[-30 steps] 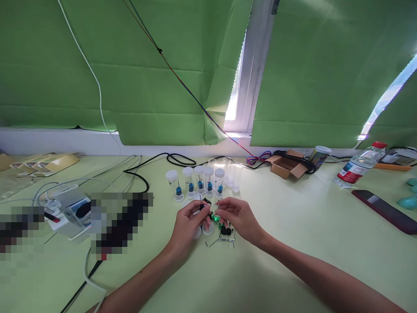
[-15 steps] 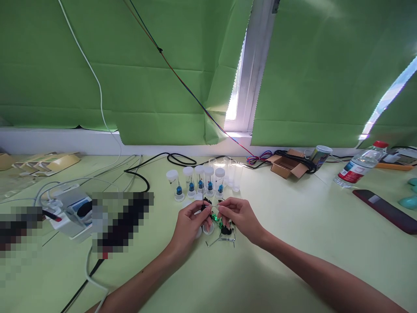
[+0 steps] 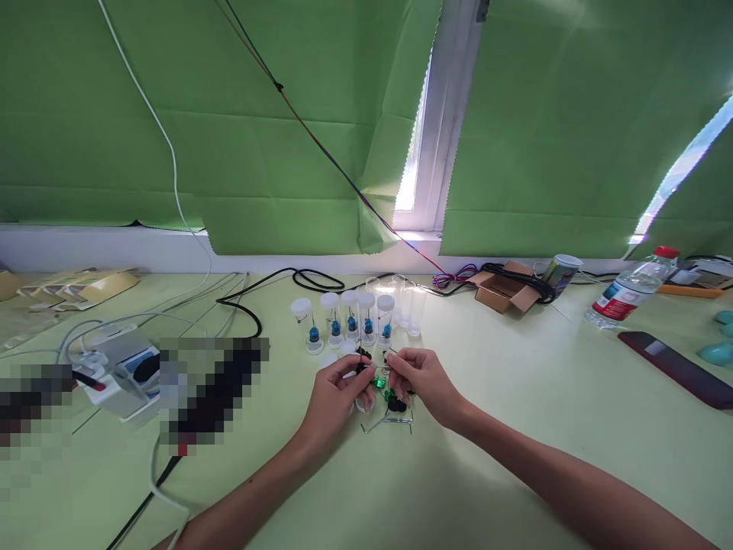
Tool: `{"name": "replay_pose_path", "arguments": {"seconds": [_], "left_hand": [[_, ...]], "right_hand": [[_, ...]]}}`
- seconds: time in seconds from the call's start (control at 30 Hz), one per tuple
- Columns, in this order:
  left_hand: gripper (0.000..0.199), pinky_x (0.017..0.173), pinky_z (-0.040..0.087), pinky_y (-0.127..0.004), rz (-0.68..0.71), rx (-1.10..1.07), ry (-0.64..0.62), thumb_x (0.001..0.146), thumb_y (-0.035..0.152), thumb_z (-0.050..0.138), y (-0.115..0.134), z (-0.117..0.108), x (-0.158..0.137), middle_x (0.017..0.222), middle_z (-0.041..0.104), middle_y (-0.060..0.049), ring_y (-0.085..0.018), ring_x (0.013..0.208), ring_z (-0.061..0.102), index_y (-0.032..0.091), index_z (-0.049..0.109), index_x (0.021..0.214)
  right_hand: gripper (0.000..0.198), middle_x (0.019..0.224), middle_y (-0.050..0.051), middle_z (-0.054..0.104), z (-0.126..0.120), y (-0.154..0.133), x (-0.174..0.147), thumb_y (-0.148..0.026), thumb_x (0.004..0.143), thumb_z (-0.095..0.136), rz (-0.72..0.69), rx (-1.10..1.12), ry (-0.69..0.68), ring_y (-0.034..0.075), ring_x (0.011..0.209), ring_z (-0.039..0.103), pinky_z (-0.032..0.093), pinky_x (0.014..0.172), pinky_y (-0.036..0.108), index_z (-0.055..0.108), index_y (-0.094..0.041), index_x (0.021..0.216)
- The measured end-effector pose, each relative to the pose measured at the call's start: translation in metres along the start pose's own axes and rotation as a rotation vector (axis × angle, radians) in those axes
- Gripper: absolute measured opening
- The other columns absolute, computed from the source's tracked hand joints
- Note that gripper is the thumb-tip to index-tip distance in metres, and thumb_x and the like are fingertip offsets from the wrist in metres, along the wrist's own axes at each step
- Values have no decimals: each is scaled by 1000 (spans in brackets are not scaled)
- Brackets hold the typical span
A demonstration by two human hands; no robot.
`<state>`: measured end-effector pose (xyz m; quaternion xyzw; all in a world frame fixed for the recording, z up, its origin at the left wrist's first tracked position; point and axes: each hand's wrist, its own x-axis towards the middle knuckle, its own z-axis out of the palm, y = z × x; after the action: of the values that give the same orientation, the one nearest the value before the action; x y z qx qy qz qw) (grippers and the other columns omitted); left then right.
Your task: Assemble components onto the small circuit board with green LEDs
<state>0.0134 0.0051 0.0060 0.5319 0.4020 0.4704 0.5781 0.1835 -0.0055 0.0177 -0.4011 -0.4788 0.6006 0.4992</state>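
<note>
My left hand (image 3: 337, 393) is closed in a pinch on a small black part (image 3: 360, 368) with a thin dark rod standing up from it. Close beside it, my right hand (image 3: 427, 383) has thumb and fingertips pressed together around a thin metal rod (image 3: 387, 368); its far end meets the left fingertips. Below and between the hands are small green parts (image 3: 379, 382) and black parts (image 3: 397, 405), partly covered by the fingers. L-shaped metal keys (image 3: 399, 421) lie on the table just in front. Behind the hands stand several clear white-capped tubes (image 3: 335, 312) with blue parts inside.
Empty clear tubes (image 3: 414, 317) stand behind on the right. Further right are an open cardboard box (image 3: 504, 290), a can (image 3: 561, 273), a water bottle (image 3: 627, 294) and a dark phone-like slab (image 3: 676, 369). On the left, a white power strip (image 3: 123, 367) sits among cables.
Both hands keep their pinches and have shifted only slightly. The right fingertips sit a little further right, and the left fingertips have tipped slightly to the right.
</note>
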Motion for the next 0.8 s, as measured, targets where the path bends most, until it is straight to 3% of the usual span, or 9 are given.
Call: {"name": "replay_pose_path", "arguments": {"seconds": [0.17, 0.43, 0.8], "left_hand": [[24, 48, 44, -24, 0, -5, 1, 78, 37, 73, 0, 0, 0, 54, 62, 2, -12, 45, 54, 17, 63, 86], [26, 47, 41, -23, -20, -52, 27, 78, 38, 73, 6, 2, -1, 54, 62, 2, -11, 44, 52, 16, 62, 88], [24, 47, 40, -20, -35, -86, 14, 78, 36, 74, 5, 2, -3, 59, 62, 2, -9, 46, 53, 16, 64, 87]], "right_hand": [[39, 60, 0, 63, 0, 2, -1, -52, 80, 67, -43, -33, -5, 8, 43, 50, 39, 41, 22, 60, -16, 68], [25, 80, -1, 61, -2, 9, -4, -35, 82, 71, -259, -219, 60, 9, 52, 53, 44, 49, 24, 65, -21, 101], [17, 68, -1, 62, -3, 12, -2, -30, 84, 66, -296, -298, 105, 12, 55, 55, 44, 50, 23, 67, -19, 96]]}}
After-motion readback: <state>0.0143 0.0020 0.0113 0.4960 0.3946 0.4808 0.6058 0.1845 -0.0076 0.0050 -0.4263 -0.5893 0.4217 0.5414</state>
